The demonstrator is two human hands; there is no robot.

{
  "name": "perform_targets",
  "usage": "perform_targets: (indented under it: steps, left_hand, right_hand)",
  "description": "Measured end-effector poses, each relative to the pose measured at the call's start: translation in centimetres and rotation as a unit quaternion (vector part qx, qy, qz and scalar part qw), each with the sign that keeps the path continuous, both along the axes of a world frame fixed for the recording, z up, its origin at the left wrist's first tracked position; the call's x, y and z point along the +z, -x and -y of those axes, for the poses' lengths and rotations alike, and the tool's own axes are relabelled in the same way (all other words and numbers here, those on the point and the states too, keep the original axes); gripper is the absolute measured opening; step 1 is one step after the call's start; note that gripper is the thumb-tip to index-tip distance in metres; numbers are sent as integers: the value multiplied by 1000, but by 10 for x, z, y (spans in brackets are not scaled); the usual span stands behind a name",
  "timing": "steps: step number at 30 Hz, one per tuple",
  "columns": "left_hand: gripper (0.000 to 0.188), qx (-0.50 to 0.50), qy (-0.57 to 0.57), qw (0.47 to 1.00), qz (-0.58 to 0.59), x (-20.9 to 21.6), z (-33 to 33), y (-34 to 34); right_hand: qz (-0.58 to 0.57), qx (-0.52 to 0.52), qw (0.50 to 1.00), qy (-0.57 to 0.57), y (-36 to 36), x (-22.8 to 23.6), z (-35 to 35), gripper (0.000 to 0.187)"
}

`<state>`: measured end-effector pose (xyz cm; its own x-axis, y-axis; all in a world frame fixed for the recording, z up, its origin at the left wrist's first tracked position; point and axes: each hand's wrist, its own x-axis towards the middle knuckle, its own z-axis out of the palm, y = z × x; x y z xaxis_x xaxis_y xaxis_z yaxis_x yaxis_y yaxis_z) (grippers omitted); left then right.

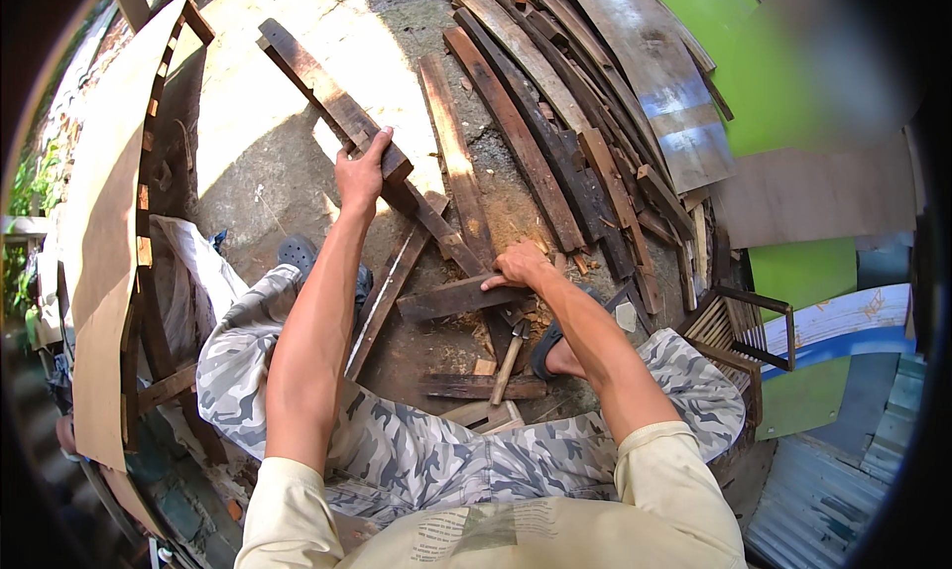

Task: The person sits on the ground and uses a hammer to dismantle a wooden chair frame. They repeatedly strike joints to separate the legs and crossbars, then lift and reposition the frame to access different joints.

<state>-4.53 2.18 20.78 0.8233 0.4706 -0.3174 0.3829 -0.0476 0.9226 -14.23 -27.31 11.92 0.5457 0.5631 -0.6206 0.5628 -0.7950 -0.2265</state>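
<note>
My left hand (362,177) is closed round the near part of a long wooden beam (317,83), which slants away to the far left. Beneath its near end, another dark plank (446,237) runs down to the right. My right hand (523,264) grips the right end of a short dark wood block (456,299), thumb along its edge; its other fingers are partly hidden. The block lies across the planks between my feet. Just below it, a hammer (509,364) with a wooden handle leans near my right foot. A long strip of wood (392,291) lies left of the block.
Stacked old planks (526,143) fill the far right, beside a wide board (645,83). A large plywood panel (114,232) stands at the left. A slatted wooden crate (739,341) sits at right, near corrugated sheets (823,490). Sawdust and wood scraps (526,212) litter the concrete.
</note>
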Motion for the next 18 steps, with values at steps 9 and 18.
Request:
perform_targets:
  steps: [9,18]
  left_hand:
    - [107,4,-12,1000,-13,4,6,1]
    - [107,-7,-1,1000,5,-4,0,-4]
  right_hand:
    - [233,-187,953,-44,60,2,22,76]
    - [-26,-632,726,-270,76,-52,46,72]
